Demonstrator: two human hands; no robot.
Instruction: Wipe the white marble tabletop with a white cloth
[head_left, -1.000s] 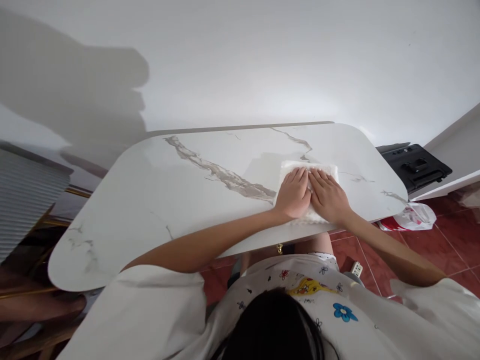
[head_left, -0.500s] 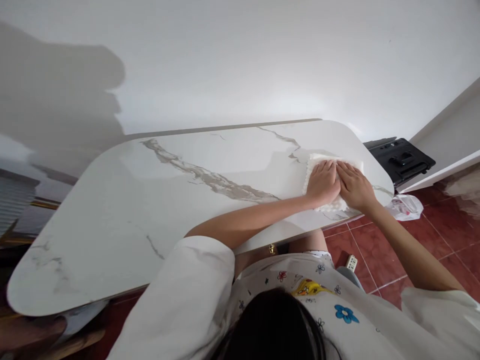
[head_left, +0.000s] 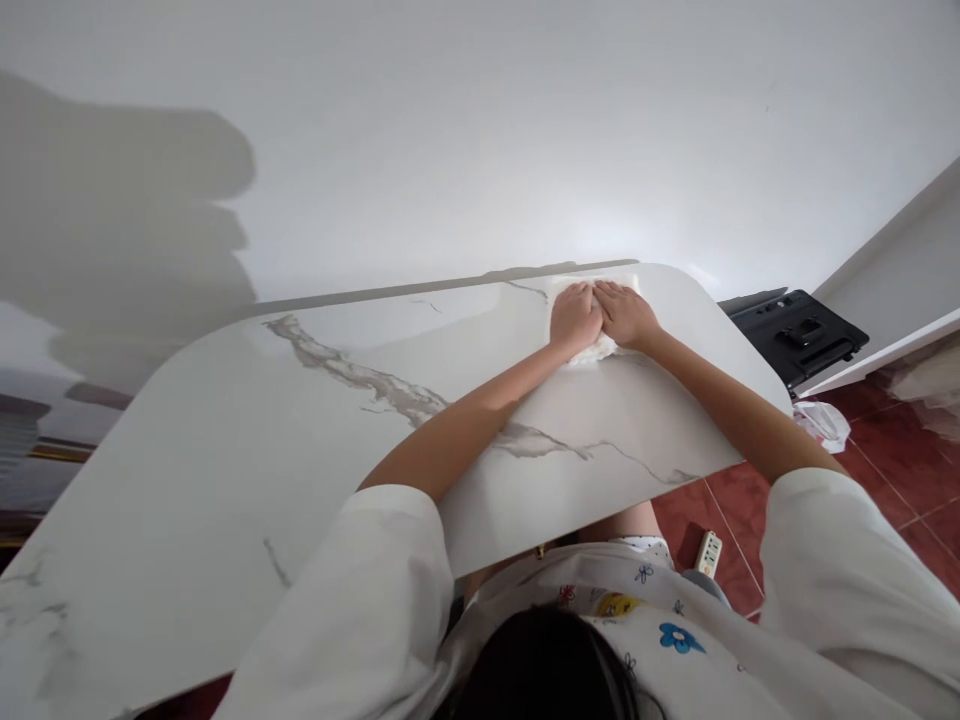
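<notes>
A white cloth with a scalloped edge lies on the white marble-patterned table, close to its far edge by the wall. My left hand presses down on the cloth, its fingers bent over it. Right beside it, my right hand bears on the same cloth, fingers held together and the tips touching the left hand. Both hands cover much of the cloth's middle. Its top corners and lower edge show around them.
A white wall runs along the table's far side. Off the right end sit a black case and a white plastic bag. A power strip is below on the red tiled floor.
Both hands and the cloth have slid left and away from me, from near the table's front right to its far edge. My arms are stretched further out.
</notes>
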